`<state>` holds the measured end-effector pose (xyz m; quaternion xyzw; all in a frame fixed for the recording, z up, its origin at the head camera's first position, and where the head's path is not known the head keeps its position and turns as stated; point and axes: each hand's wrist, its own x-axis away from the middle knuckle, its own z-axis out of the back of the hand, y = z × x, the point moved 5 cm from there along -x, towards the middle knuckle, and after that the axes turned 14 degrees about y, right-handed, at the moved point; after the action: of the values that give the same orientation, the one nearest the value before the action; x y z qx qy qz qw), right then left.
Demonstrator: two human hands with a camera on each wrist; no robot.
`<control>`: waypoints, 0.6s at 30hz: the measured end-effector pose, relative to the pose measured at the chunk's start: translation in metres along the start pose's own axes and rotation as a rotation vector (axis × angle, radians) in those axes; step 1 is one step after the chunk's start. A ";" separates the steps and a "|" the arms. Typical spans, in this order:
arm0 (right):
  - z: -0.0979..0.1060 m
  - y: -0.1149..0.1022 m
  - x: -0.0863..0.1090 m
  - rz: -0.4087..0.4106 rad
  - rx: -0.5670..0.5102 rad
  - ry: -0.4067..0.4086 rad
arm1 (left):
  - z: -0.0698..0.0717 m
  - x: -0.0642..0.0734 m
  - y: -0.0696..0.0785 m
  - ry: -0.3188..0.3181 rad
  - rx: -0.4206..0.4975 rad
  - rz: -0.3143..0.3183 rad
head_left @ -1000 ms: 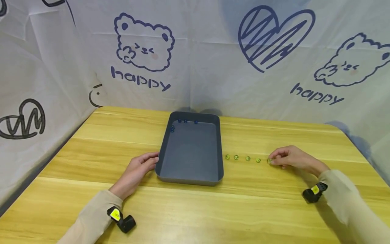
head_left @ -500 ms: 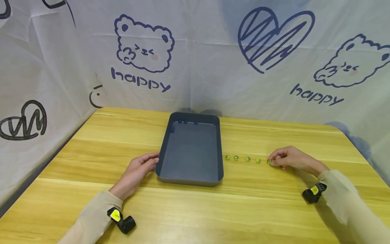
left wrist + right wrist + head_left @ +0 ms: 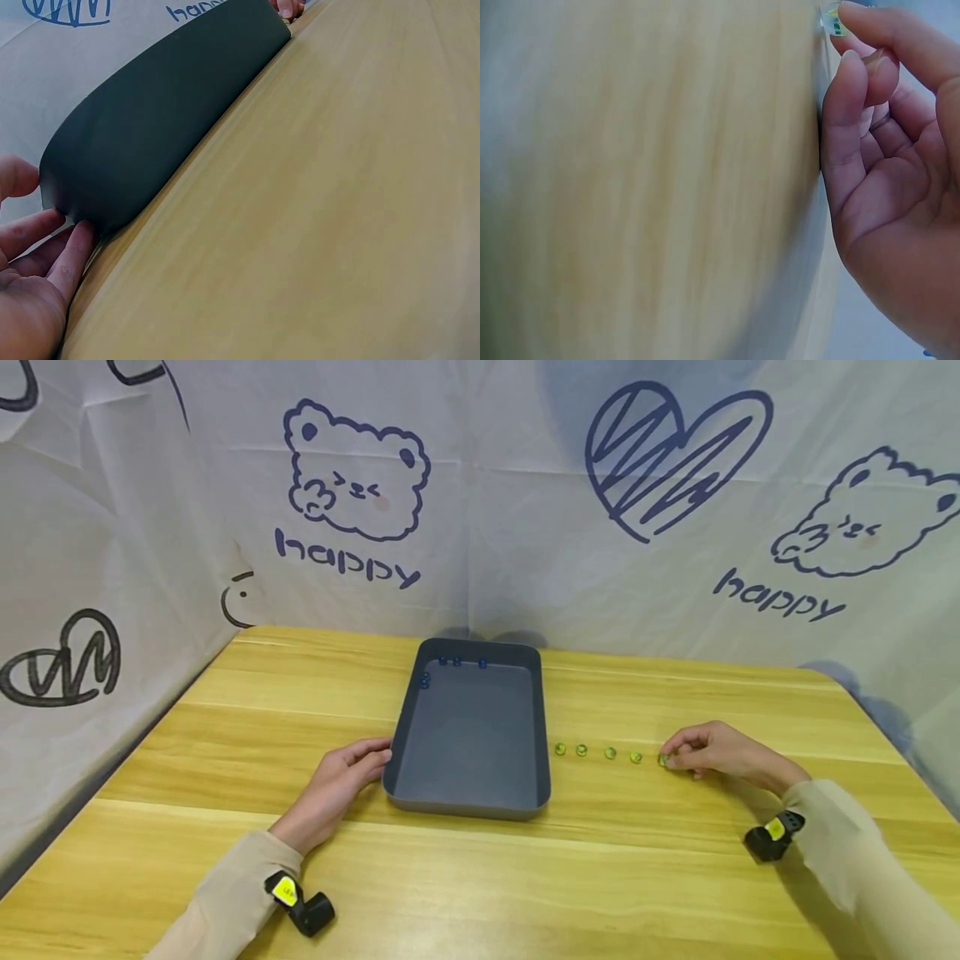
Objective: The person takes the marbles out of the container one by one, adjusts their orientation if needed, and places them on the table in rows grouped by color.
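My left hand (image 3: 336, 785) rests against the left wall of a dark grey rectangular tray (image 3: 468, 739). In the left wrist view its fingertips touch the tray's outer corner, low by the table. Several dark blue marbles (image 3: 482, 664) lie inside the tray along its far and left walls. To the right of the tray runs a row of clear green-yellow marbles (image 3: 611, 752) on the table. At the row's right end my right hand (image 3: 723, 756) pinches the last marble (image 3: 835, 21) between thumb and fingers, down at the tabletop. The other fingers are curled in toward the palm.
The light wooden table (image 3: 480, 885) spreads around the tray. Behind it and at the left hangs a white cloth (image 3: 517, 543) with drawn bears and hearts. Each sleeve carries a small black wrist camera (image 3: 776, 837).
The view has tipped very slightly, so everything sits a little lower in the frame. Both hands, the tray and the marbles stay in place.
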<state>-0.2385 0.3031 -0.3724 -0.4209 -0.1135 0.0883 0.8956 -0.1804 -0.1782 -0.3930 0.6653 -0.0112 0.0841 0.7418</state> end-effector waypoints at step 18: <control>0.001 0.001 0.001 -0.004 -0.021 0.001 | -0.001 0.000 0.001 0.010 -0.010 0.002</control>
<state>-0.2375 0.3051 -0.3725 -0.4301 -0.1148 0.0851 0.8914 -0.1805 -0.1770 -0.3918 0.6611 -0.0089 0.0881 0.7451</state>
